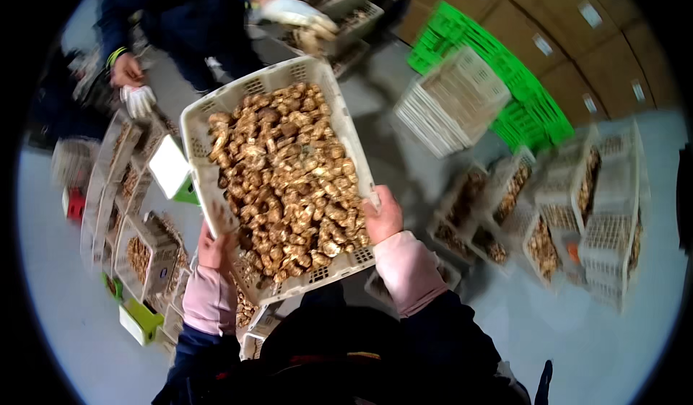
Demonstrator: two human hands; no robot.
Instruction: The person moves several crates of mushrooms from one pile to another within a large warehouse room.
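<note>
A white plastic crate with perforated walls is held up in front of me, tilted in the view. Many small brown mushrooms cover its bottom. My left hand grips the crate's left side near the close corner. On the opposite long side, my right hand clasps the rim, thumb on top. Most of the fingers of both hands are hidden by the crate walls.
Across from me stands a co-worker with a gloved hand by stacked crates. Nested white crates rest near a green plastic pallet and cardboard boxes. Filled crates line the right and left; a small scale sits lower left.
</note>
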